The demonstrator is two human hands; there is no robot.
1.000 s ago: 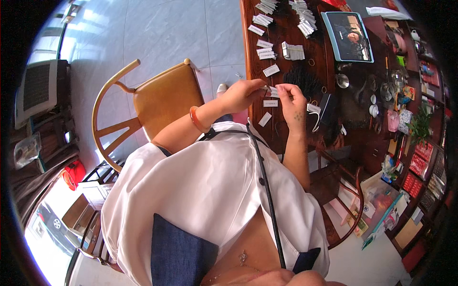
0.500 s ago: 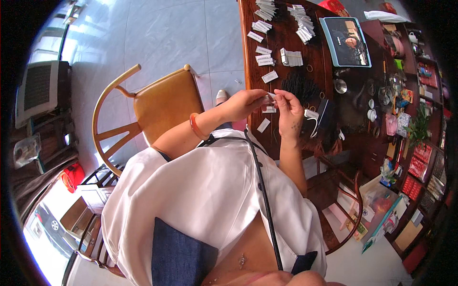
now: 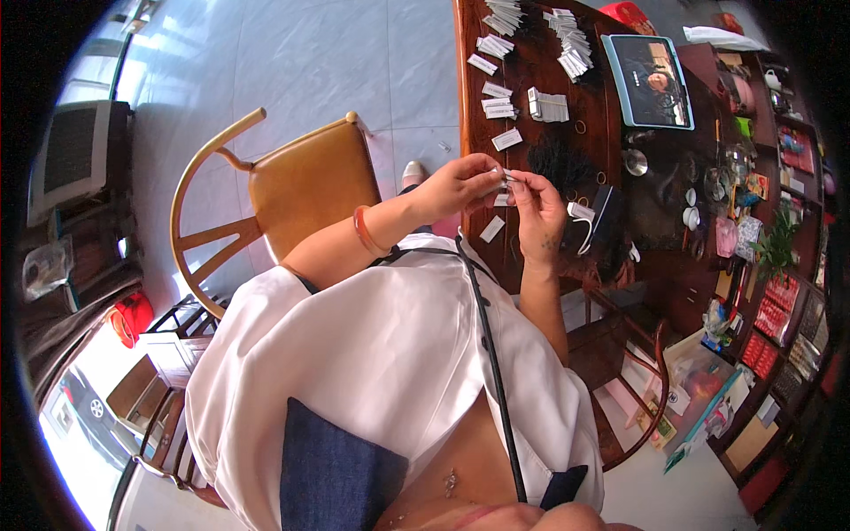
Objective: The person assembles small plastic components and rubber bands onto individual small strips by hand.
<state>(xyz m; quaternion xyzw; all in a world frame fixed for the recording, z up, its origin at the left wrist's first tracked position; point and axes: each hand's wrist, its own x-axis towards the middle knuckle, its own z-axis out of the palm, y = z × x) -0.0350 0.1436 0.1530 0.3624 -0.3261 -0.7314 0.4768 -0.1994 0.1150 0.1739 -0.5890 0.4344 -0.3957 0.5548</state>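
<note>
Close together over the table's edge, my two hands pinch a small white tag point(image 3: 507, 178) between their fingertips. My left hand point(image 3: 462, 188) reaches in from the left with its fingers closed on the tag. My right hand point(image 3: 540, 217) grips it from the other side, thumb and forefinger pressed together. Most of the tag is covered by fingers. Just beyond lies a bundle of black cords point(image 3: 560, 159). Loose white printed tags lie around, one tag point(image 3: 507, 139) above the hands and another tag point(image 3: 492, 229) below them. A banded stack of tags point(image 3: 548, 105) sits farther off.
The dark wooden table point(image 3: 522, 71) carries more fanned tags point(image 3: 574, 49) and a tablet point(image 3: 648, 81) showing a video. A dark box point(image 3: 604, 212) with a white strap lies right of my hands. A tan-seated chair point(image 3: 310, 186) stands left, a wooden chair point(image 3: 611, 372) lower right.
My fingers have shifted slightly around the small white tag, and the left hand's fingertips have risen a little. The view has moved slightly; things on the table have stayed put.
</note>
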